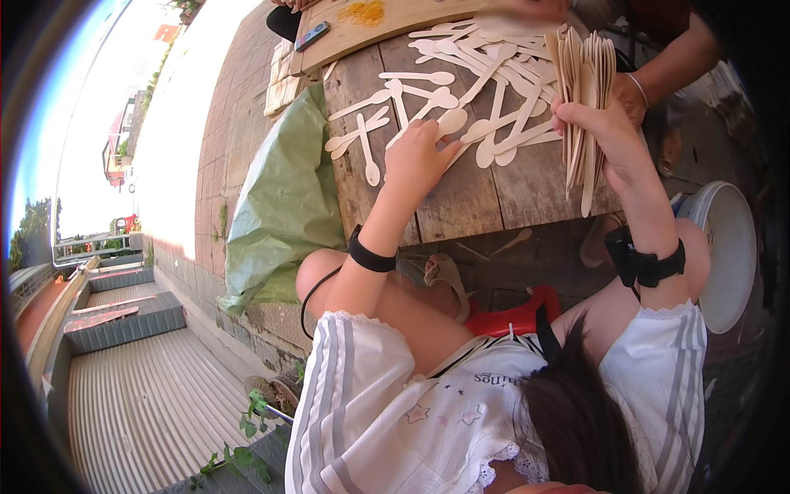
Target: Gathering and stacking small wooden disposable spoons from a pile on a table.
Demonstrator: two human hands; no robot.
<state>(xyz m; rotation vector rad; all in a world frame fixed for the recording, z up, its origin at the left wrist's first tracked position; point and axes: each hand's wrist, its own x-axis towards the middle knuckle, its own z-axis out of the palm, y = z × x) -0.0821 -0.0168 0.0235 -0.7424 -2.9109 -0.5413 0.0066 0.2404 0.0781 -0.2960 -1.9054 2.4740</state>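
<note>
Many flat wooden spoons (494, 62) lie in a loose heap across a weathered plank table (461, 206). My left hand (418, 158) is over the heap's near left side, its fingers curled on one wooden spoon (451, 123) whose round bowl shows past the fingertips. In my right hand (605, 132), at the table's right side, a thick bundle of wooden spoons (586, 70) is gripped roughly upright, with one handle hanging lower than the others. Several single spoons (368, 156) are scattered left of my left hand.
Another person's hand (632, 99) is just behind the bundle. At the back, a wooden board (420, 15) carries yellow rubber bands (362, 12) and a small blue-grey device (313, 35). Green plastic sheeting (284, 198) hangs at the table's left. A white bucket (728, 255) stands right; a red stool (518, 313) is below.
</note>
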